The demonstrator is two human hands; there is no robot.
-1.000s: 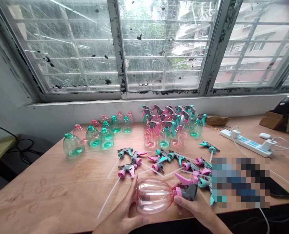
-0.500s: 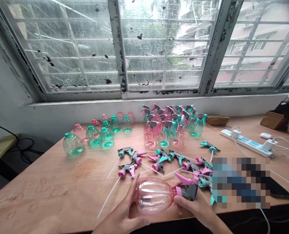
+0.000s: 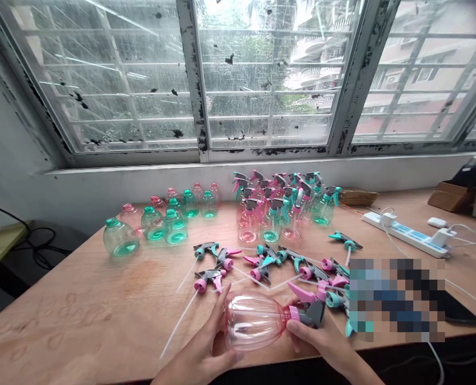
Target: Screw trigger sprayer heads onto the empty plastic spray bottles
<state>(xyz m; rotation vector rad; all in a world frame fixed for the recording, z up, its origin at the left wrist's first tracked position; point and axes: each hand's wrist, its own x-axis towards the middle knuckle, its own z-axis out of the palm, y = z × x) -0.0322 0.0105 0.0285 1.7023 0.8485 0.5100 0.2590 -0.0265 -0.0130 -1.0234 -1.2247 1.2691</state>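
Note:
A clear pink spray bottle (image 3: 254, 322) lies sideways between my hands at the table's front edge, its base to the left. My left hand (image 3: 209, 342) is wrapped round the base end. At the neck, the fingers of my right hand (image 3: 316, 339) close on the pink collar of the grey and pink spray head (image 3: 311, 309); some of these fingers are hidden behind the bottle. Just beyond the bottle lie several loose spray heads with thin tubes, among them a pink one (image 3: 209, 280) and a teal one (image 3: 206, 250).
Open-necked green and pink bottles (image 3: 176, 228) stand at the back left. Several bottles with spray heads (image 3: 270, 224) are grouped at the back middle. On the right are a white power strip (image 3: 404, 234), cables, a black flat object (image 3: 457, 307) and a cardboard box (image 3: 448, 195).
Very little differs. Both hands keep their hold on the pink spray bottle, and the left fingers and thumb shift slightly against its base end.

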